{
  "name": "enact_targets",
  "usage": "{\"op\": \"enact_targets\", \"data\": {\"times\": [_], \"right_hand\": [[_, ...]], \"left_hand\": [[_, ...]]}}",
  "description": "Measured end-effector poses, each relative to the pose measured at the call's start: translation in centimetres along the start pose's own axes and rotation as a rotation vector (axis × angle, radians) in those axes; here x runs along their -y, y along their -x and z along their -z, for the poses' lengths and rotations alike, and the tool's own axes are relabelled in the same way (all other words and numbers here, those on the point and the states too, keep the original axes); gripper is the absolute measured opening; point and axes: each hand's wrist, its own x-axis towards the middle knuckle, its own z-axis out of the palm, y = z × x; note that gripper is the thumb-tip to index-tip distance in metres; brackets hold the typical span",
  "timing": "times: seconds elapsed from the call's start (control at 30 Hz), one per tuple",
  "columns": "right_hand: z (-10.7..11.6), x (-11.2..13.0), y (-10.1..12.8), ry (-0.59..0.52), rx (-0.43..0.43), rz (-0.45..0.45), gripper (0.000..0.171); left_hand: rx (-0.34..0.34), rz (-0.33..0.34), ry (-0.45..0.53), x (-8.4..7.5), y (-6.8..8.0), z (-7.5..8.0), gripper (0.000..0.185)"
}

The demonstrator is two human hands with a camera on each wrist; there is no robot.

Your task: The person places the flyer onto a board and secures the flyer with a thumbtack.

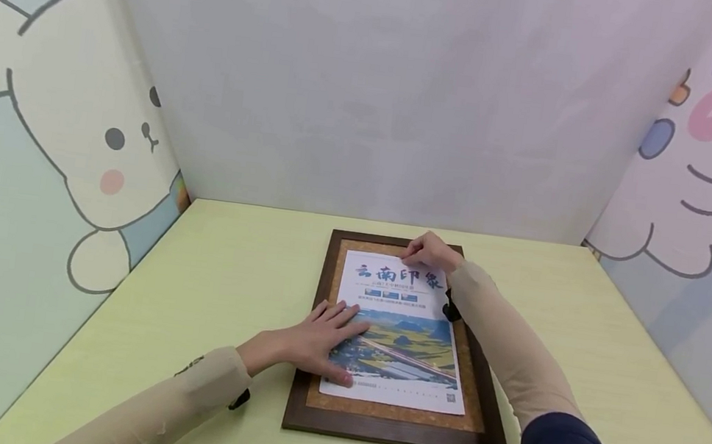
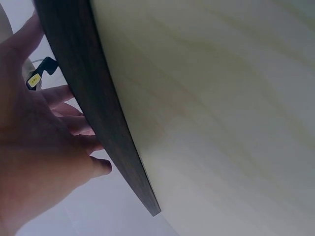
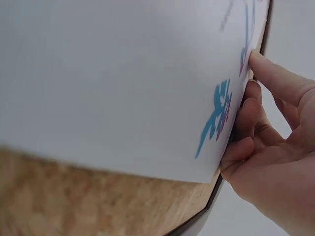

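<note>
1. A printed poster [image 1: 401, 331] is seen lying on the cork face of a dark-framed cork board [image 1: 396, 423], which rests flat on the pale green desk [image 1: 222, 280], near its middle.
2. The poster's lower left part is pressed down by the left hand [image 1: 314, 341], whose fingers are spread flat and straight; nothing is gripped by it.
3. The poster's top edge is met by the right hand [image 1: 432, 251], with fingertips [image 3: 256, 61] bunched at the paper's margin. Its grip is narrow and appears pinched at that edge; whether a pin is held between the fingertips cannot be told, as nothing so small is shown.
4. The step in hand is judged to be the positioning or fixing of the poster's top edge while the sheet is steadied below.
5. The sheet is seen slightly skewed within the frame, its lower right corner closer to the wood.
6. For the next move, steady downward pressure from the left hand is called for, so that the paper is not shifted, and firm, square pressure at the top margin is needed.
</note>
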Motion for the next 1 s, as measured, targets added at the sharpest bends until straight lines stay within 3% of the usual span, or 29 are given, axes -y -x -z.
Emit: {"op": "enact_targets", "data": {"times": [0.43, 1.0], "right_hand": [[-0.5, 0.0, 0.3, -0.031, -0.053, -0.106, 0.016], [-0.2, 1.0, -0.2, 0.047, -0.054, -0.104, 0.012]], "left_hand": [[0.0, -0.005, -0.001, 0.1, -0.1, -0.3, 0.092], [0.001, 0.002, -0.008, 0.0, -0.2, 0.0, 0.093]]}}
